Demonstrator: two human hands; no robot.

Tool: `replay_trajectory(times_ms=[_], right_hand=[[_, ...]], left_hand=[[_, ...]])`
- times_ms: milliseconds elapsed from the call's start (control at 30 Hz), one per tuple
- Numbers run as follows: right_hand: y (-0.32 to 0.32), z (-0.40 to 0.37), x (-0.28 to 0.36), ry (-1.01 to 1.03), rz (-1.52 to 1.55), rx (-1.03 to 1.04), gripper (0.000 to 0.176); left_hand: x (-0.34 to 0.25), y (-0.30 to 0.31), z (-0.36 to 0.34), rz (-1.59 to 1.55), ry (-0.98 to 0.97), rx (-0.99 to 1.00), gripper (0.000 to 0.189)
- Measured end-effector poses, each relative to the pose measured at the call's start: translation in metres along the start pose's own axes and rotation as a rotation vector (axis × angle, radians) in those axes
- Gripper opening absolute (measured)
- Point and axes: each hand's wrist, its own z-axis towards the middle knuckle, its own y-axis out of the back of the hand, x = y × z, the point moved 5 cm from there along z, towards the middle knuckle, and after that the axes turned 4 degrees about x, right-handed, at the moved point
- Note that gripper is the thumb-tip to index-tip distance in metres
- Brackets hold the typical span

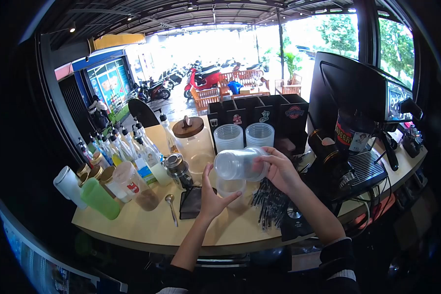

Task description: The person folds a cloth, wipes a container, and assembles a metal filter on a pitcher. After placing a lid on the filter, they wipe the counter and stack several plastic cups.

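My right hand point(278, 169) is wrapped round a stack of clear plastic cups point(230, 165), tipped on its side above the counter point(147, 229). My left hand point(213, 198) is open, thumb and fingers spread, just below the near end of that stack. Right behind the left thumb, another clear cup point(231, 187) stands on the counter, partly covered by the hand and the stack. Two taller stacks of clear cups, one on the left point(228, 136) and one on the right point(259, 133), rise behind.
Black-wrapped straws point(267, 203) lie right of the hands, before an espresso machine point(362, 112). To the left are a spoon point(171, 208), a dark cloth point(190, 203), a metal dripper point(177, 169), a wooden-lidded jar point(195, 147) and several pump bottles point(152, 159). A black divided organizer point(257, 112) stands behind.
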Motion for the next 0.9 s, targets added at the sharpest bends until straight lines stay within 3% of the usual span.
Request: replay_trajectory(times_ms=[100, 233, 300, 333, 400, 433, 500, 633, 700, 900], right_hand=[[-0.006, 0.008, -0.008, -0.04, 0.054, -0.011, 0.033], [-0.018, 0.019, -0.023, -0.107, 0.143, 0.053, 0.032], [-0.02, 0.022, -0.024, -0.091, 0.035, 0.06, 0.031], [-0.021, 0.024, -0.022, -0.089, 0.034, 0.058, 0.031], [-0.025, 0.028, -0.014, -0.086, -0.376, 0.057, 0.041], [-0.028, 0.03, -0.009, -0.082, -0.376, 0.055, 0.041], [-0.043, 0.025, 0.021, 0.367, -1.062, -0.02, 0.059], [-0.094, 0.005, 0.044, 0.506, -1.073, 0.18, 0.071], [-0.12, -0.002, 0.041, 0.777, -1.571, 0.206, 0.072], [-0.109, 0.027, 0.037, 0.781, -1.608, 0.108, 0.066]], left_hand=[[-0.037, 0.012, 0.016, -0.169, -0.071, 0.038, 0.103], [-0.045, 0.007, 0.037, -0.223, -0.076, 0.098, 0.092], [-0.039, 0.005, 0.05, -0.422, 0.048, 0.134, 0.081], [-0.04, 0.007, 0.054, -0.424, 0.047, 0.136, 0.081], [-0.046, 0.021, 0.062, -0.368, -0.037, 0.019, 0.072], [-0.046, 0.023, 0.067, -0.37, -0.04, 0.022, 0.072], [-0.049, 0.032, 0.073, -0.196, -0.122, -0.052, 0.073], [-0.06, 0.041, 0.082, 0.092, -0.27, -0.094, 0.079], [-0.063, 0.04, 0.084, 0.124, -0.269, -0.086, 0.085], [-0.056, 0.038, 0.092, 0.154, -0.292, -0.116, 0.096]])
